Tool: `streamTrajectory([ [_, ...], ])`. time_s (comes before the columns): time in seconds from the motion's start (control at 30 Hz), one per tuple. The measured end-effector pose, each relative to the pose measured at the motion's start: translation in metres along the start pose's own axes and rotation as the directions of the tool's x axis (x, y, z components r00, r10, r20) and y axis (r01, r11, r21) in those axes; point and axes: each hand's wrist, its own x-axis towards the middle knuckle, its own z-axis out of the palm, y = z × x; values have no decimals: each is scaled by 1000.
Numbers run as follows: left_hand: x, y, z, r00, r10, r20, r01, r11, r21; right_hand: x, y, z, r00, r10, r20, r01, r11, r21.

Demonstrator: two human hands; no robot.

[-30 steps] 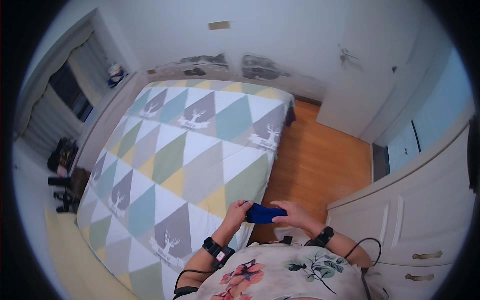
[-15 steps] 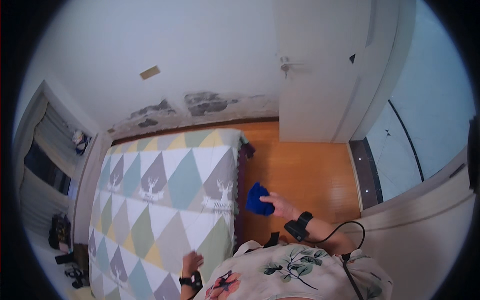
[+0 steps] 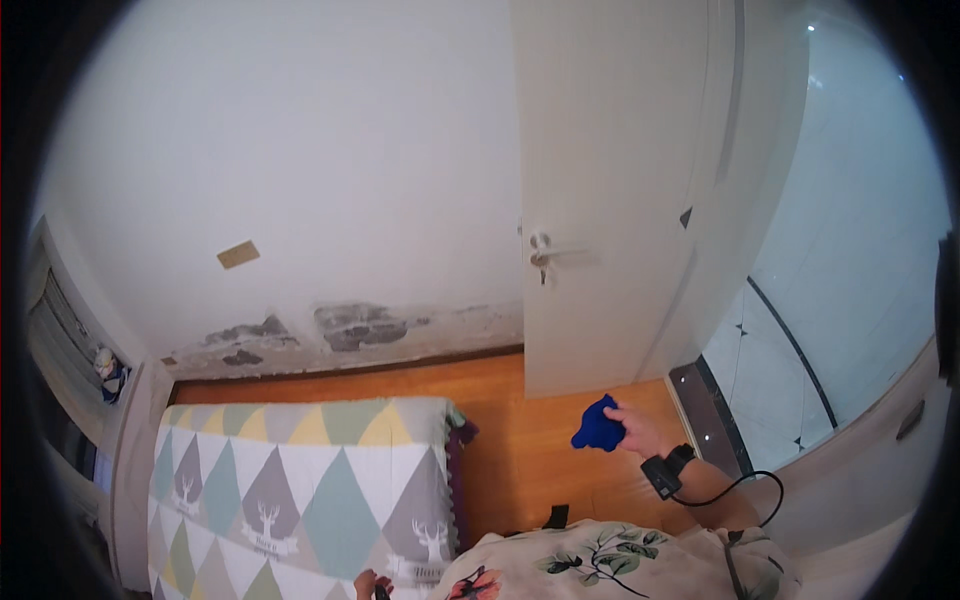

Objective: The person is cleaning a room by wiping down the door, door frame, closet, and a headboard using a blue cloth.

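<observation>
Right hand (image 3: 642,432), clutching blue cloth (image 3: 597,427) — over wooden floor (image 3: 525,465), well apart from bed edge (image 3: 444,475)

Deep blue cloth (image 3: 597,426), diamond-patterned bedspread (image 3: 300,500), orange-brown floor (image 3: 520,460)

Right hand (image 3: 642,434) held out, fingers (image 3: 617,414) pinched, right forearm (image 3: 718,493) slanting up-left, left hand (image 3: 371,583) low at the side

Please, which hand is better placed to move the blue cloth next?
Probably the right: the right hand holds the blue cloth, while the left hand is apart from it, near the bed.
</observation>
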Motion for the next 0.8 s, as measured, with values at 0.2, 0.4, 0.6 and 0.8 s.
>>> streamTrajectory([
  [0.2, 156, 60, 138, 844, 297, 446, -486, 774, 405, 72, -139, 32, 966, -258, 22, 258, 953, -161],
  [0.4, 56, 105, 345, 910, 219, 353, -327, 900, 286, 114, -329, 47, 756, -644, 113, 651, 722, -234],
  [0.6, 59, 100, 402, 876, 268, 401, -390, 883, 261, 117, -543, 91, 45, -968, 246, 956, -29, -291],
  [0.8, -5, 159, 563, 732, 498, 465, -603, 791, 101, 163, -620, 111, -373, -574, 729, -277, -681, -678],
])
